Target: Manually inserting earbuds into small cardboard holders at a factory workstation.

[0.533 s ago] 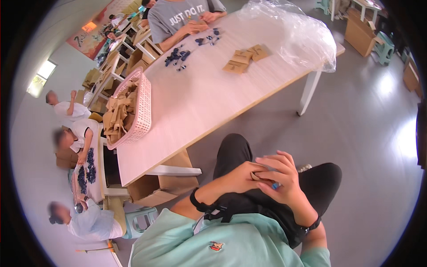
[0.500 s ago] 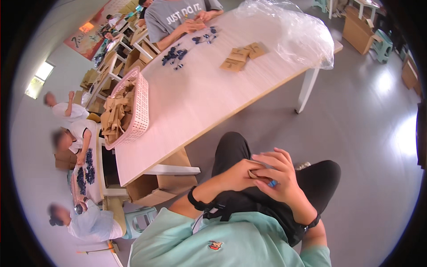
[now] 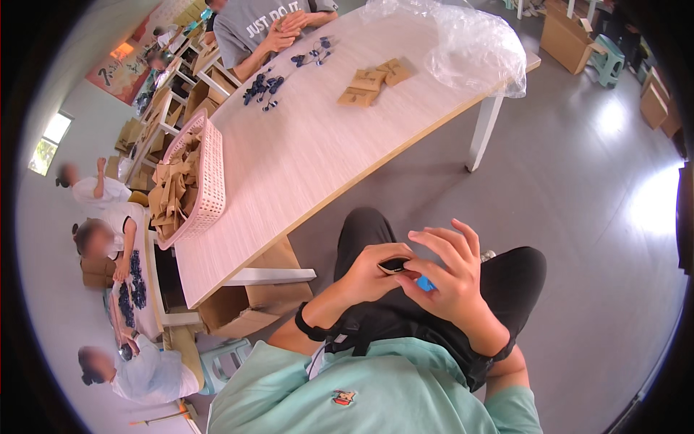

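Note:
Above my lap, my left hand [image 3: 376, 273] is closed round a small brown paper pouch [image 3: 391, 270]. The pouch's mouth gapes, showing a dark inside. My right hand [image 3: 450, 278] is beside it, thumb and index finger at the pouch's edge and the other fingers raised and spread. A small bright blue thing [image 3: 425, 283] shows between the thumb and fingers of my right hand. Its kind cannot be made out, and my fingers hide part of it.
A pale table [image 3: 289, 166] stands ahead with a pink basket [image 3: 212, 195] of brown pouches, flat brown packets [image 3: 361, 87], dark blue small parts [image 3: 264, 88] and clear plastic sheeting [image 3: 477, 50]. A co-worker in grey [image 3: 253, 36] sits across. Below is a cardboard box [image 3: 253, 311].
My right hand's fingers have lifted and spread. The pouch's mouth now shows wider and darker. The co-worker's hands across the table have shifted, and the whole view has moved slightly.

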The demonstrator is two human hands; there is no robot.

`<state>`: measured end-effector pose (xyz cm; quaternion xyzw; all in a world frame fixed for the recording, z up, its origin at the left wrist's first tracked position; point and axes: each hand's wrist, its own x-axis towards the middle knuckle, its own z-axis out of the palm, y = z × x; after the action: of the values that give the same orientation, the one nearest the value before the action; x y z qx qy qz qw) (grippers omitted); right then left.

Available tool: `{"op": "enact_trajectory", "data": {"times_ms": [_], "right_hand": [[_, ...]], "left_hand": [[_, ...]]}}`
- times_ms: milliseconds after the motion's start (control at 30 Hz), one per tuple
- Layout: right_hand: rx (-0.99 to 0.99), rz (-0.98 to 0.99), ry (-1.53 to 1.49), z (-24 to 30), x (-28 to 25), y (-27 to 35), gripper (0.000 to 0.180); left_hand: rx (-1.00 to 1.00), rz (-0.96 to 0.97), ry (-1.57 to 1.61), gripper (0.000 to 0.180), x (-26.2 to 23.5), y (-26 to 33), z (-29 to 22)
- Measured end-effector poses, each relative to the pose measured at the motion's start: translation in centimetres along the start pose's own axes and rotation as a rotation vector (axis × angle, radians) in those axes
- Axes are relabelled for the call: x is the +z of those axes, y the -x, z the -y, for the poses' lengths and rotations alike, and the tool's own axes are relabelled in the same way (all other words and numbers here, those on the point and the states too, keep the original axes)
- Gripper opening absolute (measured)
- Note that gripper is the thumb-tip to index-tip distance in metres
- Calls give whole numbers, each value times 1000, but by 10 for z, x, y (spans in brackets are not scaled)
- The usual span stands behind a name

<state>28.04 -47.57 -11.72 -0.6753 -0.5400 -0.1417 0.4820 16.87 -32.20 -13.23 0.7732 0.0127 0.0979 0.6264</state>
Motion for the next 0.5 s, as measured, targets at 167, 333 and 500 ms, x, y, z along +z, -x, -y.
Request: {"op": "enact_trajectory", "data": {"times_ms": [167, 333, 500], "right_hand": [[10, 20, 75, 5, 3, -1, 20], [3, 9, -13, 2, 6, 2, 26], [205, -92, -268, 1, 17, -2, 48]], "left_hand": [[47, -40, -80, 20, 3, 0, 7], [59, -68, -80, 15, 2, 0, 1], [7, -232, 272, 54, -16, -7, -6]]}}
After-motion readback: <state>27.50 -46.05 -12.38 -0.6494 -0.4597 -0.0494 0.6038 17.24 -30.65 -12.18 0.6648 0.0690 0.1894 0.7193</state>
